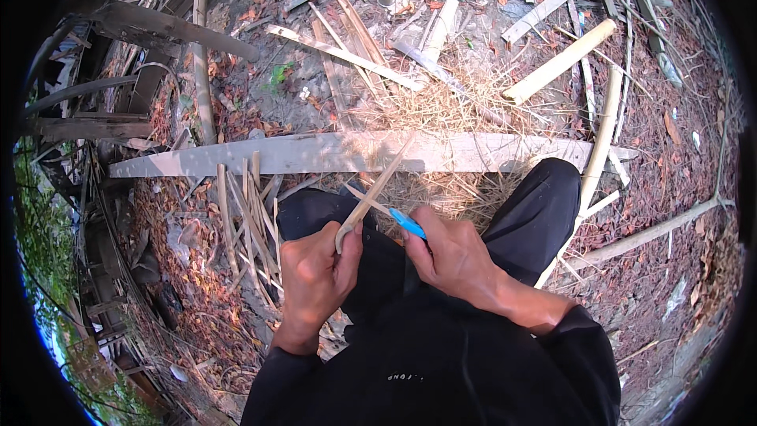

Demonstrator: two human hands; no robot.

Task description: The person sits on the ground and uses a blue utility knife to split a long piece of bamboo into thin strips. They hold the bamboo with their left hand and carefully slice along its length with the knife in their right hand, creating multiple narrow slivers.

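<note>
My left hand [314, 272] is closed around the lower part of a narrow bamboo strip [383, 179], which slants up and away to the right. In my right hand [451, 254], the fingers are wrapped round a knife [408, 224] with a bright blue handle. Its thin blade points up and left and crosses the strip just above my left hand. Whether the edge bites into the strip, I cannot tell. Beyond both hands a long grey plank [315, 155] lies crosswise in front of my knees. Pale shavings [449, 106] are heaped over and behind it.
Several split strips [251, 225] lean at the plank's left. A thick pale bamboo piece [560, 61] lies at the far right, near a long pole [603, 134]. Weathered beams [169, 30] stick out on the left. Dry leaves and twigs cover the ground.
</note>
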